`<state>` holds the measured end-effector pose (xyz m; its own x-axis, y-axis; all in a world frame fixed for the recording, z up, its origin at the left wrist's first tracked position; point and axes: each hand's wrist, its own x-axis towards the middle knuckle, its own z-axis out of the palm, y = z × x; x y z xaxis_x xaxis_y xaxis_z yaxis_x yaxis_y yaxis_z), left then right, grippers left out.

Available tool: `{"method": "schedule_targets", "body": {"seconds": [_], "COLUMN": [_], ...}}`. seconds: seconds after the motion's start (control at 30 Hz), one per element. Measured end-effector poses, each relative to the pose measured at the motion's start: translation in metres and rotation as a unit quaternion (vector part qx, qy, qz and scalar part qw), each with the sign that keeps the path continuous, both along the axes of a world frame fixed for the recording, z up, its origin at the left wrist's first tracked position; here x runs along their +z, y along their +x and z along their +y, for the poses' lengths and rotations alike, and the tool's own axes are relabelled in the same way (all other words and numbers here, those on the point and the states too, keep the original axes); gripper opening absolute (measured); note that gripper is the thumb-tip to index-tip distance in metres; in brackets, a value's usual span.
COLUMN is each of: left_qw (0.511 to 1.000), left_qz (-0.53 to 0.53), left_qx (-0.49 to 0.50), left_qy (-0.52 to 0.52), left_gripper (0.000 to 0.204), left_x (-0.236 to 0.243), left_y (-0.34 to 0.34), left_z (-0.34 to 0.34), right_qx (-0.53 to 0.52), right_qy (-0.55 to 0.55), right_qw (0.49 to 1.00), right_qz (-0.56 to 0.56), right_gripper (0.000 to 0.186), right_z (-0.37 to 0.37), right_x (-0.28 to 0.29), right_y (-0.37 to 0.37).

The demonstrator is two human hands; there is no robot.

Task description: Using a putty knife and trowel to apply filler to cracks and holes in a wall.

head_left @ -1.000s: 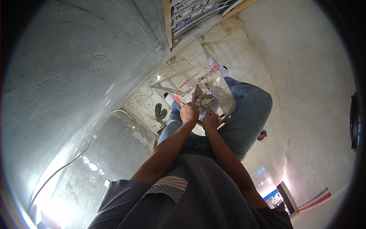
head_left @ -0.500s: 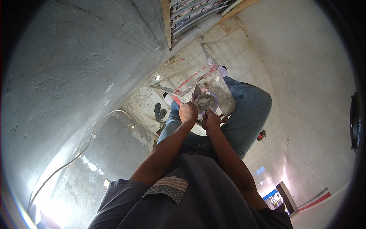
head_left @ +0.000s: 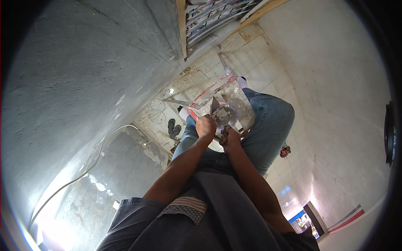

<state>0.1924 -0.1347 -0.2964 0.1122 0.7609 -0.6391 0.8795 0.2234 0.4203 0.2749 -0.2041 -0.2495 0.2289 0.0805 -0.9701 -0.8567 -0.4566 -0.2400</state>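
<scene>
My left hand (head_left: 205, 127) is closed on a flat metal trowel (head_left: 215, 104), whose blade tilts up at the left rim of a round purple-rimmed tub (head_left: 235, 113). Lumpy grey paste (head_left: 224, 113) lies in the tub. My right hand (head_left: 231, 136) is closed on the handle of a small tool at the tub's near edge; the tool's end is hard to make out in the paste. The tub is on a paint-splattered platform (head_left: 245, 108) between my spread legs, which has red-marked edges.
Plastered walls (head_left: 96, 62) rise at left and right. A barred opening (head_left: 213, 21) is at the top. The tiled floor (head_left: 257, 58) has black sandals (head_left: 173, 127), coiled cable (head_left: 155, 111) and a red-and-black object (head_left: 284, 151). A pale hose (head_left: 100, 150) runs along the left wall.
My right hand has turned slightly at the tub's near edge, showing more of its curled fingers. The platform and legs appear a little lower and further left in view.
</scene>
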Motion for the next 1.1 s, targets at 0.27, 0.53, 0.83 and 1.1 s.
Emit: {"method": "schedule_targets", "body": {"seconds": [0.27,0.53,0.83,1.1], "left_qw": [1.000,0.998,0.988,0.907], "left_qz": [0.001,-0.035,-0.142,-0.404], "left_qx": [0.001,-0.011,0.060,0.027], "left_qy": [-0.024,-0.043,0.003,0.115], "left_gripper": [0.024,0.030,0.030,0.022], "left_x": [0.001,0.001,0.038,0.150], "left_y": [-0.002,-0.018,-0.074,-0.107], "left_z": [0.003,0.011,0.063,0.147], "right_qx": [-0.017,-0.015,-0.019,0.058], "right_qy": [-0.033,-0.101,0.248,0.543], "right_qw": [0.999,0.994,0.968,0.837], "right_qz": [-0.016,0.035,0.025,-0.018], "right_gripper": [0.011,0.014,0.013,0.025], "right_z": [-0.010,-0.011,0.001,0.117], "right_x": [-0.001,-0.006,0.057,0.174], "right_y": [-0.002,0.001,0.012,0.032]}}
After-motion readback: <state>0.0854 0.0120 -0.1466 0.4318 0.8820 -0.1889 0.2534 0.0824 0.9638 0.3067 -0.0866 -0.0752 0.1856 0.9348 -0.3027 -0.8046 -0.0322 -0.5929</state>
